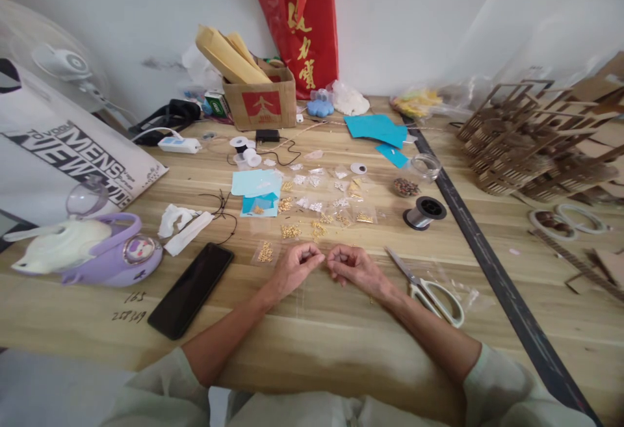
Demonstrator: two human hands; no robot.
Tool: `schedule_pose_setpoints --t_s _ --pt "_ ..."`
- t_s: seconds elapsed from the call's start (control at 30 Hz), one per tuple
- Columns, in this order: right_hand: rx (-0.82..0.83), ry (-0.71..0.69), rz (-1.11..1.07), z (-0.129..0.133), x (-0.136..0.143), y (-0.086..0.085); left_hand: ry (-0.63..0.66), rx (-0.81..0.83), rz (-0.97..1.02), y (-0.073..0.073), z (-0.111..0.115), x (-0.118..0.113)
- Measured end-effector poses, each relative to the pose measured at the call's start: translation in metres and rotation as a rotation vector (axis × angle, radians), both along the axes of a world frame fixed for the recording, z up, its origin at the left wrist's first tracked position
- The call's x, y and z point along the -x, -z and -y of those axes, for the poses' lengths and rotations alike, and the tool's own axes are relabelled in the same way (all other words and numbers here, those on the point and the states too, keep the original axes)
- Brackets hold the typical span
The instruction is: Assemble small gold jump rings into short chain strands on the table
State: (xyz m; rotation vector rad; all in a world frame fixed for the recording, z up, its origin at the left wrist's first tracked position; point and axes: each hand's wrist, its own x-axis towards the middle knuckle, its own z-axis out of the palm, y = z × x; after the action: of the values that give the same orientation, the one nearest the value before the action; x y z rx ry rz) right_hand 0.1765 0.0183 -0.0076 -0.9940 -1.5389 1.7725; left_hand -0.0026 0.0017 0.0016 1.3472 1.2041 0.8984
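My left hand (298, 267) and my right hand (355, 267) are close together over the wooden table (336, 349). Thumb and fingers of each are pinched, and whatever sits between the fingertips is too small to make out. A faint clear line hangs below my left hand. Just beyond the hands lie small heaps of gold beads (291, 231), and another bag of gold beads (266, 252) is left of my left hand. Scissors with white handles (429, 294) rest to the right of my right hand. A spool of fine wire (424, 212) stands farther right.
A black phone (191, 290) and a purple watering-can-shaped object (117, 251) are at left. Blue cards (375, 129), a bowl of dark beads (406, 186) and a cardboard box (260, 102) lie farther back. Wooden frames (526, 147) are stacked at right, past a black strip (487, 271).
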Motion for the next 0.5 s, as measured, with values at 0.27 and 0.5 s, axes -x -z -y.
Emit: schedule_pose_setpoints --t_s 0.27,0.5 --pt "-0.054 0.071 0.027 0.002 -0.001 -0.006 -0.115 0.308 0.465 -0.002 -0.002 0.001" --pt "-0.278 0.112 0.152 0.011 0.001 -0.005 -0.124 0.45 0.716 -0.006 -0.005 -0.002"
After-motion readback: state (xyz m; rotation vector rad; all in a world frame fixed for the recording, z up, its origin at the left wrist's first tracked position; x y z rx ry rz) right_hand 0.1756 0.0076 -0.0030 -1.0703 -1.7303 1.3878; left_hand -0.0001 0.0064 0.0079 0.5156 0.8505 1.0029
